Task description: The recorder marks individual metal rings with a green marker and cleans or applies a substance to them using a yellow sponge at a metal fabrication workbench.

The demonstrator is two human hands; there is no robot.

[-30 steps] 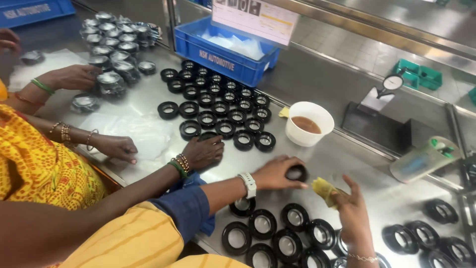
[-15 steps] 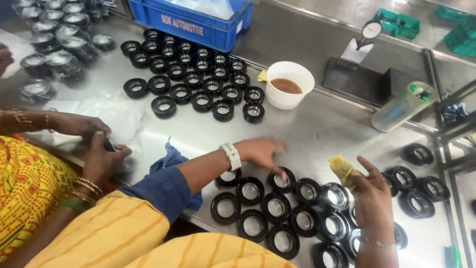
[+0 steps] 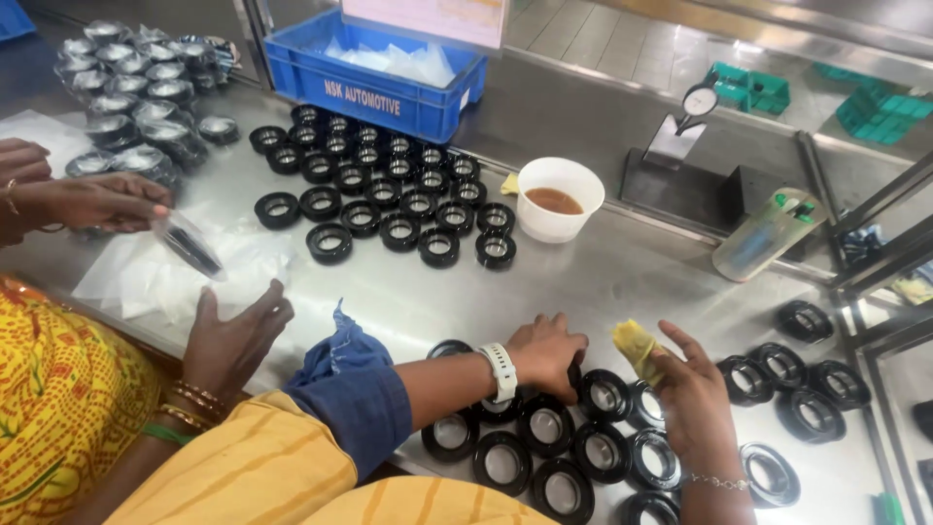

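Stainless steel covers the desk (image 3: 622, 282), which runs from the near edge to a raised metal ledge at the far side. Near the front, a cluster of black ring-shaped rubber-and-metal seals (image 3: 544, 437) lies flat in rows. The left hand (image 3: 546, 352), wearing a white wrist band, rests palm down on the far edge of this cluster with its fingers curled over one black ring; whether it grips that ring cannot be told. The right hand (image 3: 695, 394) hovers just right of it over the same cluster, its thumb and fingers pinching a small folded yellow cloth (image 3: 637, 345).

Further right lies a smaller group of the same black rings (image 3: 807, 374). Toward the far left a second, larger batch of black rings (image 3: 389, 190) sits in neat rows in front of a blue plastic crate (image 3: 389, 83) holding clear bags. A white plastic cup of brown liquid (image 3: 559, 199) stands just right of that batch. At the far left corner, rings wrapped in clear plastic (image 3: 126, 97) are piled together.

On the left, a co-worker in a yellow patterned garment holds a thin clear plastic bag (image 3: 190, 248) with a dark ring in it, one hand (image 3: 102, 199) pinching it from above, the other hand (image 3: 233, 335) open beneath.
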